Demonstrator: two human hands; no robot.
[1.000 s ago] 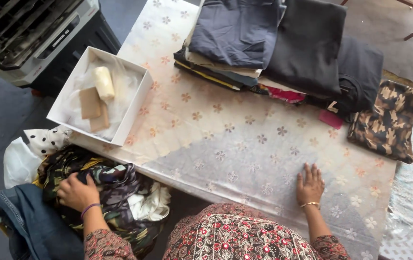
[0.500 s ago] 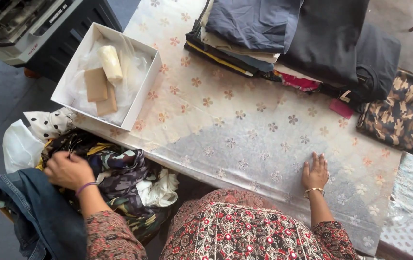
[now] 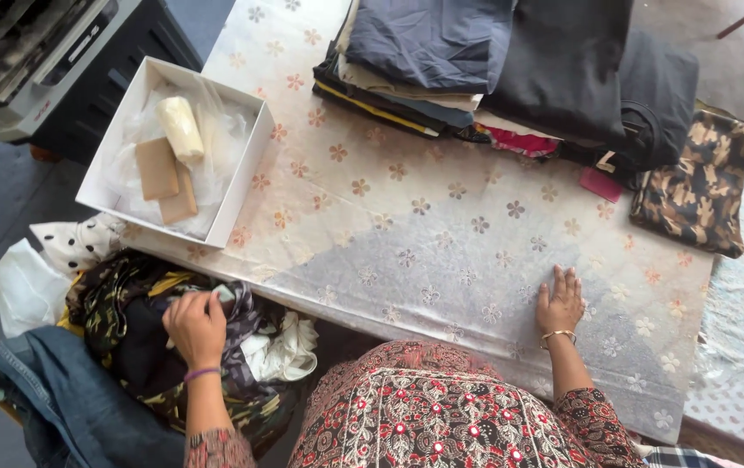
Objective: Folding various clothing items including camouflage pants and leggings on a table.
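Observation:
My left hand [image 3: 195, 325] reaches down into a heap of mixed clothes [image 3: 142, 334] beside the table, its fingers closing on a dark patterned garment [image 3: 233, 325]. My right hand [image 3: 560, 303] lies flat, fingers together, on the pale floral tablecloth [image 3: 407, 234] near the table's front edge, holding nothing. A gold bangle sits on that wrist. Folded clothes [image 3: 511, 69] are stacked at the far side of the table.
A white open box [image 3: 242, 186] with brown pads and a cream roll stands at the table's left end. A camouflage-print folded cloth [image 3: 697, 195] lies at the right. A dark machine [image 3: 42, 61] stands at top left; blue denim [image 3: 51, 407] lies at bottom left.
My left hand has shifted right within the clothes heap and curled onto the dark patterned garment. My right hand has stayed flat on the tablecloth. The camera view has dipped slightly.

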